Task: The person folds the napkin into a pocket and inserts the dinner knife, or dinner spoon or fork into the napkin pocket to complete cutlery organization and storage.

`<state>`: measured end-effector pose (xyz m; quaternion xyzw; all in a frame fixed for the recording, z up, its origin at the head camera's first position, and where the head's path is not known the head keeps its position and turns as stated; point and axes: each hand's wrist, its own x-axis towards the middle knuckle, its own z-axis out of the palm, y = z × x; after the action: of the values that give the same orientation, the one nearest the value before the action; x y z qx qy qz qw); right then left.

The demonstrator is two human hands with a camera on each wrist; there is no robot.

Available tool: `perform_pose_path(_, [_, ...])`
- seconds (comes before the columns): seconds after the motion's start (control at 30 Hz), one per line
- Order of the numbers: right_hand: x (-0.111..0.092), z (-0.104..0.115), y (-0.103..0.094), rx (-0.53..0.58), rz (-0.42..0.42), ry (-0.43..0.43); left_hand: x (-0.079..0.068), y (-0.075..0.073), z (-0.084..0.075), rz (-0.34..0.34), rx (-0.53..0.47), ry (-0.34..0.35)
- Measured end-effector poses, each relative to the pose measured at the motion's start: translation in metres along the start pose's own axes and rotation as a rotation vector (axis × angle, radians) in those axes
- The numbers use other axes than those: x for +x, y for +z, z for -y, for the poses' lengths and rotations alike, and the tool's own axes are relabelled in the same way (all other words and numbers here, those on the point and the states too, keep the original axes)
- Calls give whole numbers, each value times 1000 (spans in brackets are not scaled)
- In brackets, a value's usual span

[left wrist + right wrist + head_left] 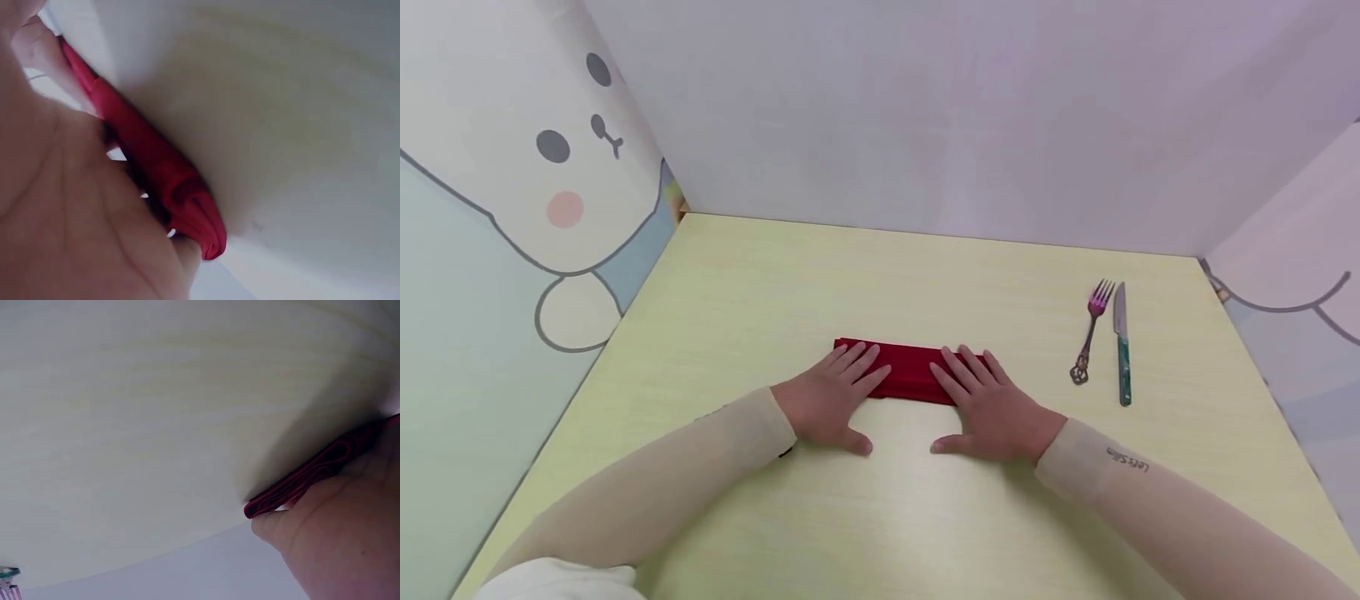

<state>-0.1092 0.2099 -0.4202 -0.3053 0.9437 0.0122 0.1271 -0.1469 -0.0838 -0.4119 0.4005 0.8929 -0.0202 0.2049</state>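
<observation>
Left hand [829, 398] and right hand [994, 410], fingers [871, 382] spread straight and gripping nothing, should press evenly on the red cloth [913, 372] beneath them.

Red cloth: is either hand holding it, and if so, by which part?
Nothing is gripped: the left hand and right hand only rest outstretched fingers on opposite ends of the folded red cloth.

Quantities: one folded red cloth [913, 373], one fork [1089, 331], one knife [1122, 340], two hands [827, 402] [997, 410], two sleeves [685, 475] [1180, 508], one bench [760, 292].
</observation>
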Motion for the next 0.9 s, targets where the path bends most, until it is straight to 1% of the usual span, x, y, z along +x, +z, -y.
perform_pose_path(0.07, [-1, -3, -2, 26, -22, -7, -1, -5, 5, -18, -22, 4])
perform_pose_path(0.1, [-2, -4, -3, 37, -36, -10, -3, -7, 9, -35, -49, 1])
perform_pose_path(0.23, [-3, -5, -13, 89, -95, -28, -15, -19, 20, -123, -207, -53])
perform_pose_path(0.3, [1, 0, -18, 105, -110, -37, -20, -23, 24, -184, -281, -82])
perform_pose_path(0.4, [10, 13, -28, 129, -113, -40, -25, -24, 28, -267, -339, -128])
perform_pose_path(0.47, [18, 22, -33, 137, -102, -44, -25, -24, 29, -306, -365, -164])
perform_pose_path(0.57, [29, 36, -41, 169, -56, -39, -26, -20, 30, -324, -393, -212])
perform_pose_path(0.67, [39, 48, -49, 229, -38, -20, -26, -18, 31, -340, -415, -227])
perform_pose_path(0.83, [60, 57, -54, 278, -123, 12, -25, -17, 32, -379, -448, -213])
perform_pose_path(0.9, [70, 59, -52, 302, -134, 23, -24, -16, 32, -381, -463, -209])
